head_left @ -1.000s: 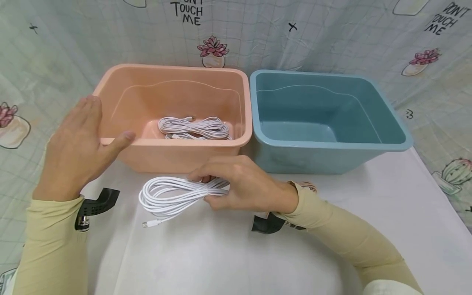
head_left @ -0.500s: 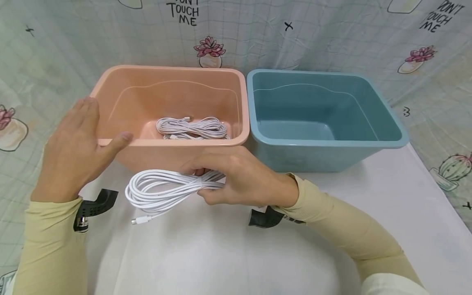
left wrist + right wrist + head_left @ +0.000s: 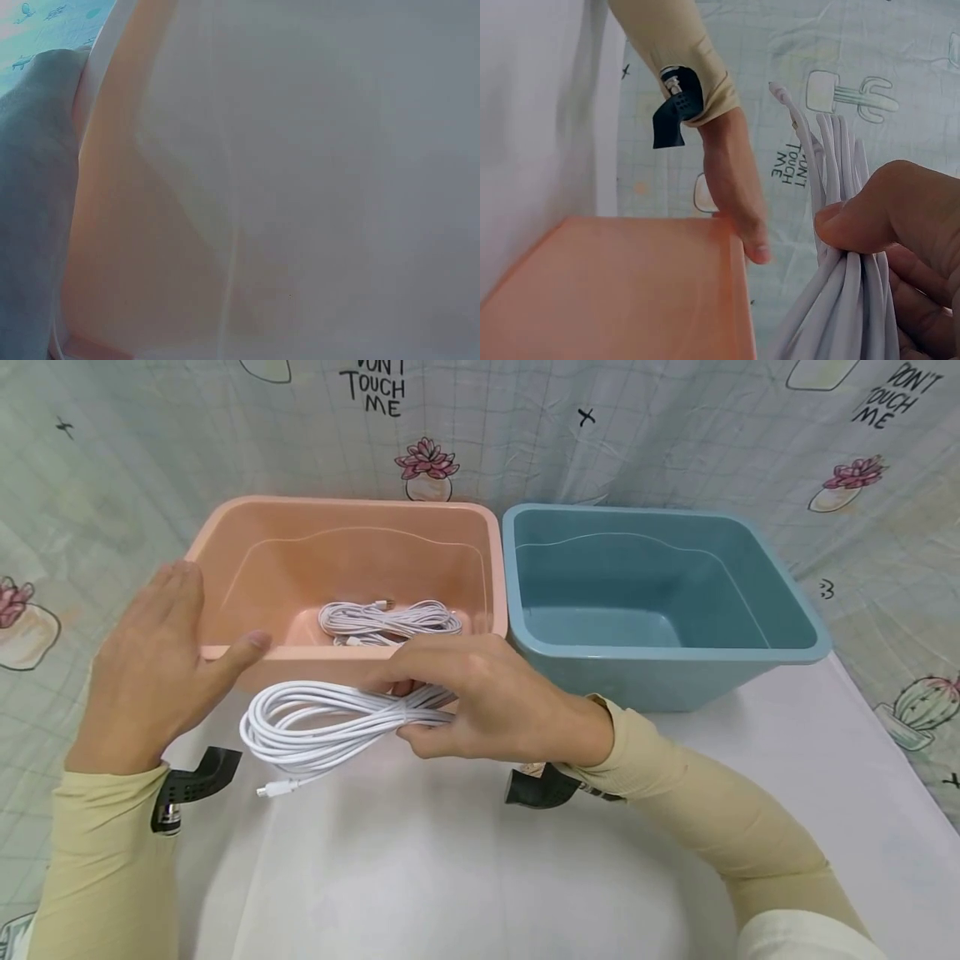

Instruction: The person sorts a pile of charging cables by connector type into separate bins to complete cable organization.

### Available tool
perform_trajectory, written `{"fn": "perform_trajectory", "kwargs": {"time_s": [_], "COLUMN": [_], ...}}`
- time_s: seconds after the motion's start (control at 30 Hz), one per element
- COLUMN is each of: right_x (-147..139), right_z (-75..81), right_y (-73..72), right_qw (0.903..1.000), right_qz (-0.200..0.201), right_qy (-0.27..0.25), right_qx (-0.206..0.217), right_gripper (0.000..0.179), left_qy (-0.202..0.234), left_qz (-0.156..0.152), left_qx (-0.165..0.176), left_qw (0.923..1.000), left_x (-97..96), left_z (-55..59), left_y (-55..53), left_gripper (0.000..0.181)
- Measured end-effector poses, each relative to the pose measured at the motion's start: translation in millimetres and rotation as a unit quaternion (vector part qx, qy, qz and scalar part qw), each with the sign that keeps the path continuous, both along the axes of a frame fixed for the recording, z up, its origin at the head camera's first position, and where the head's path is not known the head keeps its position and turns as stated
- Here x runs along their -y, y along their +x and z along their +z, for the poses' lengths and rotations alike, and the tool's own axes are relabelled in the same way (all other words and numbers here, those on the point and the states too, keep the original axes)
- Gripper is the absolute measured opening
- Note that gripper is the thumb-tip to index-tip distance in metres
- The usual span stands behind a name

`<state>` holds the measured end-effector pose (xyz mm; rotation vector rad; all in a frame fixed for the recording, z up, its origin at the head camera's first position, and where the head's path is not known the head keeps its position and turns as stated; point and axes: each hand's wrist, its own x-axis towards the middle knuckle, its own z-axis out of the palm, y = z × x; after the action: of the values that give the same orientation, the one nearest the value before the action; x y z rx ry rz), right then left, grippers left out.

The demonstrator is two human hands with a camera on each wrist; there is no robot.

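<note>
A coiled white cable (image 3: 322, 718) with a small plug at its lower left is pinched between the thumb and fingers of my right hand (image 3: 487, 702), in front of the orange bin's near wall and above the table. In the right wrist view the thumb presses across the cable strands (image 3: 855, 285). My left hand (image 3: 157, 652) rests on the left rim of the orange bin (image 3: 345, 510), fingers straight along it and thumb over the near corner. More coiled white cable (image 3: 390, 620) lies on that bin's floor, partly behind the near rim. In the left wrist view the bin's wall is hazy.
A blue bin (image 3: 667, 653) stands close beside the orange one on the right. Both sit on a white-covered table (image 3: 450, 868). A printed curtain (image 3: 510, 443) hangs behind them and along the sides. Black straps hold a camera on each wrist.
My right hand has lifted the coiled cable and brought it slightly left, up along the front of the orange bin. The left hand stays on the rim.
</note>
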<state>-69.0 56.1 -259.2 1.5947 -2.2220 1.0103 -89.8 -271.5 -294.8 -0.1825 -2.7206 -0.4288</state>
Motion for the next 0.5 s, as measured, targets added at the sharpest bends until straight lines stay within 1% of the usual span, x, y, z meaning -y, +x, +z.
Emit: {"fn": "perform_trajectory", "kwargs": {"time_s": [0.1, 0.2, 0.23, 0.4, 0.5], "right_x": [0.8, 0.9, 1.0, 1.4, 2.4], "right_z": [3.7, 7.1, 8.2, 13.9, 16.9], "right_y": [-3.2, -5.6, -6.4, -9.7, -12.7], "right_qw": [0.9999, 0.9996, 0.9996, 0.9995, 0.9992], "right_qz": [-0.001, 0.002, 0.003, 0.007, 0.013], "right_qy": [-0.008, -0.015, -0.017, -0.027, -0.039], "right_qx": [-0.015, -0.023, -0.023, -0.013, -0.006], "right_gripper": [0.032, 0.031, 0.031, 0.032, 0.032], "left_qy": [0.000, -0.002, -0.003, -0.009, -0.014], "left_qz": [-0.003, -0.003, -0.002, 0.001, 0.001], "left_qx": [0.000, 0.002, 0.007, 0.015, -0.001], "left_qw": [1.0000, 1.0000, 1.0000, 0.9998, 0.9999], "left_x": [0.4, 0.7, 0.9, 1.3, 0.6], "left_z": [0.3, 0.5, 0.8, 0.7, 0.1], "left_y": [0.0, 0.5, 0.8, 2.3, 2.0], "left_gripper": [0.076, 0.080, 0.084, 0.091, 0.087]}}
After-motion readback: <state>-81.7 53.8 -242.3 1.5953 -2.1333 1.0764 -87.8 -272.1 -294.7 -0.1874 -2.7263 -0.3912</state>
